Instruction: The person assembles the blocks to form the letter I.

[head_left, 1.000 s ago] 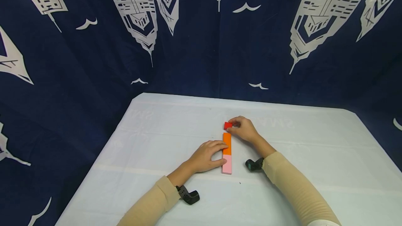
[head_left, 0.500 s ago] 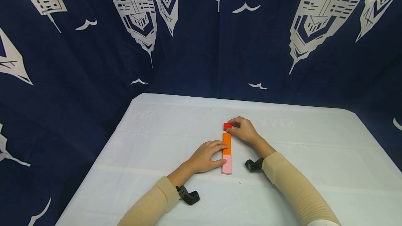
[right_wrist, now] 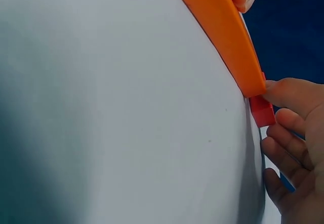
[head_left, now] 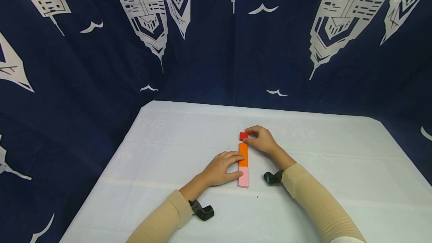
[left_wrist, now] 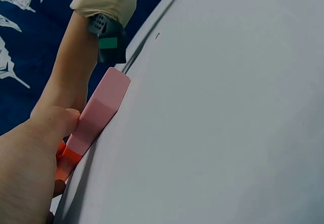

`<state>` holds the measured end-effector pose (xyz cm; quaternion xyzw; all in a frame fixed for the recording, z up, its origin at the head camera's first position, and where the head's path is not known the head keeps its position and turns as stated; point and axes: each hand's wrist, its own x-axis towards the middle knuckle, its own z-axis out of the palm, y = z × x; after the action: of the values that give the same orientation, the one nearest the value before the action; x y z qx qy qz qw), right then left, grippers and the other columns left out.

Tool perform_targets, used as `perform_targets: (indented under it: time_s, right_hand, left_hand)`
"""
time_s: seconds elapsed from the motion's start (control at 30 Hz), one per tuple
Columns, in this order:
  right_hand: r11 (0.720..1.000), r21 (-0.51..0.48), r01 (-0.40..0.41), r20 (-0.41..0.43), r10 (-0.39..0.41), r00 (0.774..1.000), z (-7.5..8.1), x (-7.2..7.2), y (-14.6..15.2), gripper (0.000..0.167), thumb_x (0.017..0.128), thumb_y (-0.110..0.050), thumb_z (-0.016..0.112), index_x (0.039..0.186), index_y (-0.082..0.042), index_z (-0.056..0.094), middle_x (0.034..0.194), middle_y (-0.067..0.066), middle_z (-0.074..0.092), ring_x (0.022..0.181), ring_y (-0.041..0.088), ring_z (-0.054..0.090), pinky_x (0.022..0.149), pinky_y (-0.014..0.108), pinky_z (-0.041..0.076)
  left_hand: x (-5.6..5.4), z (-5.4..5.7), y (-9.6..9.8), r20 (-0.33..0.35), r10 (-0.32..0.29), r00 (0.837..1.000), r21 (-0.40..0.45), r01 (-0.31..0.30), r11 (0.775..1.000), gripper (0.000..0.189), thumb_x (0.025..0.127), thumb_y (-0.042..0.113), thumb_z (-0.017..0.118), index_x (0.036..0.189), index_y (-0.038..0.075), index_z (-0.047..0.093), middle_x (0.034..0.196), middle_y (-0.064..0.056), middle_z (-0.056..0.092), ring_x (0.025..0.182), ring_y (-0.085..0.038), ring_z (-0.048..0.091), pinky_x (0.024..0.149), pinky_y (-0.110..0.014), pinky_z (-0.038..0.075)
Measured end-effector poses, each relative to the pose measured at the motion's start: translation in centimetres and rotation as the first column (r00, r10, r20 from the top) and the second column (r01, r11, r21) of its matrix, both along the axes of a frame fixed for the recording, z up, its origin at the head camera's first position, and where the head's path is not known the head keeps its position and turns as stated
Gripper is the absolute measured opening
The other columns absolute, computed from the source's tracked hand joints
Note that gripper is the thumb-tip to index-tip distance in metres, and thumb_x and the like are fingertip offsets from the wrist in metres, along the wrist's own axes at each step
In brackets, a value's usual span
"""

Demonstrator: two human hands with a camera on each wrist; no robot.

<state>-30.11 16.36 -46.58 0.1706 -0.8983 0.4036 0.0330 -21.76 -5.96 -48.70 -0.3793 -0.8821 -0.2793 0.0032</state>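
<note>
An orange block (head_left: 243,151) and a pink block (head_left: 243,181) lie end to end in one line on the white table. My left hand (head_left: 221,168) comes from the left, its thumb touching the pink block and its fingertips resting on the orange one. Just beyond the orange block's far end sits a small red block (head_left: 243,136), with a narrow gap between them. My right hand (head_left: 261,138) pinches this red block from the right with thumb and forefinger. In the right wrist view the orange block (right_wrist: 223,36) partly hides the red block (right_wrist: 262,112).
The white table cover (head_left: 182,126) spreads around the blocks on every side. Behind it hangs a dark blue cloth (head_left: 209,66) with white building prints. Black wrist cameras are strapped on the left wrist (head_left: 202,211) and the right wrist (head_left: 272,177).
Held in my right hand, the red block has shifted very slightly nearer the orange block. My left hand and the orange and pink blocks look still.
</note>
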Motion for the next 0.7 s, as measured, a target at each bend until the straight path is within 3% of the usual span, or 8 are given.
perform_targets:
  time_s: [0.17, 0.4, 0.7]
  right_hand:
    - [1.000, -0.027, 0.015, 0.004, -0.015, 1.000, 0.2, 0.4, 0.5, 0.037, 0.082, -0.015, 0.077, 0.113, 0.004, 0.069, 0.107, 0.017, 0.066, 0.099, 0.032, 0.061, 0.091, 0.047, 0.050]
    - [0.998, -0.057, 0.026, 0.004, -0.026, 1.000, 0.9, 1.0, 2.2, 0.037, 0.083, -0.015, 0.077, 0.114, 0.003, 0.068, 0.110, 0.017, 0.066, 0.099, 0.031, 0.059, 0.092, 0.048, 0.049]
    - [0.996, -0.045, 0.078, 0.035, -0.077, 0.996, 2.6, 2.7, 5.3, 0.042, 0.089, -0.021, 0.072, 0.122, 0.004, 0.064, 0.118, 0.021, 0.063, 0.107, 0.034, 0.056, 0.094, 0.051, 0.044]
  left_hand:
    - [0.0, -0.1, -0.1, 0.003, 0.000, 1.000, 0.003, 0.000, 1.000, 0.051, 0.094, 0.042, 0.061, 0.138, 0.017, 0.055, 0.142, 0.000, 0.051, 0.132, -0.020, 0.044, 0.112, -0.040, 0.030]
    - [-0.3, 0.4, -0.4, 0.069, 0.012, 0.998, 0.067, -0.017, 0.998, 0.055, 0.094, 0.043, 0.061, 0.140, 0.015, 0.053, 0.146, -0.001, 0.046, 0.136, -0.018, 0.039, 0.113, -0.041, 0.030]
    - [-1.1, 1.3, -2.2, 0.051, 0.061, 0.997, 0.114, -0.066, 0.991, 0.052, 0.093, 0.038, 0.064, 0.138, 0.012, 0.055, 0.143, -0.002, 0.048, 0.132, -0.019, 0.042, 0.111, -0.042, 0.033]
